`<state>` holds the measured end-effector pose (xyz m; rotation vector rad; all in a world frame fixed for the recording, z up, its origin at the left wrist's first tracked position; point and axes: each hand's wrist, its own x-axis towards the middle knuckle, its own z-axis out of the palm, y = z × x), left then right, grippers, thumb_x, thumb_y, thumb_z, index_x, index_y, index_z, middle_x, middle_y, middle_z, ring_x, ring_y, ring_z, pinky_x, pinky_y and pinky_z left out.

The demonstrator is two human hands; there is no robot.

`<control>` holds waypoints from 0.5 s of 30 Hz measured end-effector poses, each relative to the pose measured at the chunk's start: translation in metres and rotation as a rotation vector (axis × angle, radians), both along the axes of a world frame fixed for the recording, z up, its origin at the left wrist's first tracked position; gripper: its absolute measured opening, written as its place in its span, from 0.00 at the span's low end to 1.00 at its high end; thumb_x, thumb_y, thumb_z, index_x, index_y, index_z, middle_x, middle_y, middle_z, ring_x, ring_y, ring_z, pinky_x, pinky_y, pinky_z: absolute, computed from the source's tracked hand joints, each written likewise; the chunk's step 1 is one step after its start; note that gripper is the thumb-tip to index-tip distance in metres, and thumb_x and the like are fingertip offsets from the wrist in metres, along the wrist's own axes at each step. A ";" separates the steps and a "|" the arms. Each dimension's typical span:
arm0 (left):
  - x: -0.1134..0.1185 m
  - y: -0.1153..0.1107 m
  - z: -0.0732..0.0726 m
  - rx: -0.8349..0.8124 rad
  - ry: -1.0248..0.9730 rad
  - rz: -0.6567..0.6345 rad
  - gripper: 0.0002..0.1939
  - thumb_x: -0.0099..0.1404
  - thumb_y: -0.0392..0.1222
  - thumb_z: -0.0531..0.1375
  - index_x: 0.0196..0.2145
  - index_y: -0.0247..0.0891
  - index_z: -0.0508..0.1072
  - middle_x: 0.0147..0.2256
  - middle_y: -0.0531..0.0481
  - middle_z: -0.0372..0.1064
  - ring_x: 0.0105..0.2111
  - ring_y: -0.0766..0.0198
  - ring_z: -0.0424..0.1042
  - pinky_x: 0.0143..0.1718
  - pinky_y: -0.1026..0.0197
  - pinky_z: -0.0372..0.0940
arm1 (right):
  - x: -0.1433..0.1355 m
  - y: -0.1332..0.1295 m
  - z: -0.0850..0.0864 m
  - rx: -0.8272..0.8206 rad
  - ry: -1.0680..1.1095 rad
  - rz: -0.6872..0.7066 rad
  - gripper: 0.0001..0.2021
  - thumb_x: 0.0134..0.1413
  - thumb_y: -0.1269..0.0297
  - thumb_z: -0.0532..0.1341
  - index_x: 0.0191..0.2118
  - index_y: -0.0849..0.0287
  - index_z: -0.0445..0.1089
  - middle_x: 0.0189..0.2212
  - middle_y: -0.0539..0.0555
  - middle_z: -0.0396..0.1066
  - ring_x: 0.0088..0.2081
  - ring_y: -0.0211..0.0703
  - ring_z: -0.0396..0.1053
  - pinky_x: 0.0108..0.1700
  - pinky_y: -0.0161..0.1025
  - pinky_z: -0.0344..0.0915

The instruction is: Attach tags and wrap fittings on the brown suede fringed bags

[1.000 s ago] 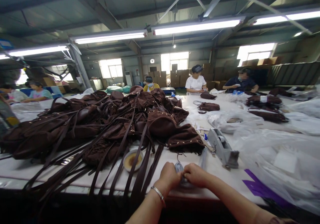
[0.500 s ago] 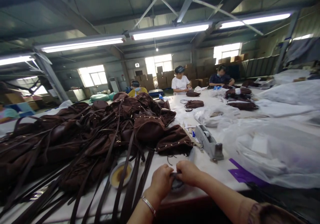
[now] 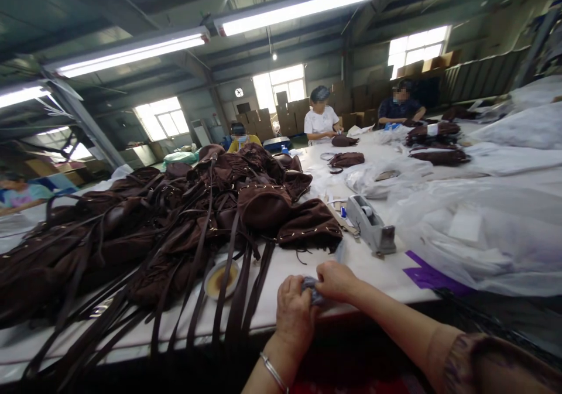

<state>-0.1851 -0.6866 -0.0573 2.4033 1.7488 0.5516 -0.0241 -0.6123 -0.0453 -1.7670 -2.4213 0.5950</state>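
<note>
A crumpled grey cloth (image 3: 311, 289) is bunched between my two hands at the table's front edge. My left hand (image 3: 295, 307), with a silver bangle at the wrist, is closed around its left side. From the right, my right hand (image 3: 334, 281) grips the cloth with curled fingers. Just beyond my hands lies a dark brown drawstring bag (image 3: 311, 225), its dark cord ends trailing on the white table (image 3: 281, 268). The fingertips and part of the cloth are hidden behind my knuckles.
A heap of brown bags (image 3: 175, 224) with long straps covers the left side. Among the straps stands a bowl of brownish-yellow liquid (image 3: 222, 279). A grey tape dispenser (image 3: 371, 225), purple strip (image 3: 432, 274) and clear plastic bags (image 3: 478, 247) lie right. Several people sit around the table.
My view has tilted down, so the table and bags sit higher in the picture. My left hand has turned, and more of the grey cloth shows between my hands.
</note>
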 end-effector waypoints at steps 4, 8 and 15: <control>-0.004 0.002 -0.004 -0.016 -0.052 -0.019 0.12 0.57 0.35 0.66 0.40 0.42 0.79 0.57 0.43 0.63 0.58 0.47 0.59 0.62 0.47 0.57 | 0.006 -0.002 0.003 -0.025 -0.001 0.012 0.12 0.54 0.63 0.59 0.35 0.60 0.80 0.36 0.62 0.80 0.38 0.51 0.74 0.35 0.39 0.60; -0.007 0.005 -0.010 0.024 -0.056 -0.062 0.08 0.56 0.33 0.67 0.34 0.43 0.79 0.58 0.45 0.63 0.58 0.47 0.60 0.60 0.46 0.59 | 0.008 0.003 0.012 -0.034 0.004 0.064 0.13 0.55 0.58 0.60 0.36 0.58 0.80 0.37 0.60 0.80 0.41 0.51 0.74 0.38 0.39 0.62; -0.008 0.005 -0.011 0.133 -0.090 -0.089 0.13 0.55 0.30 0.67 0.38 0.44 0.79 0.53 0.45 0.66 0.53 0.48 0.64 0.55 0.44 0.64 | 0.002 0.005 0.021 -0.012 0.000 0.170 0.16 0.53 0.52 0.61 0.40 0.56 0.80 0.40 0.59 0.79 0.42 0.52 0.74 0.39 0.39 0.63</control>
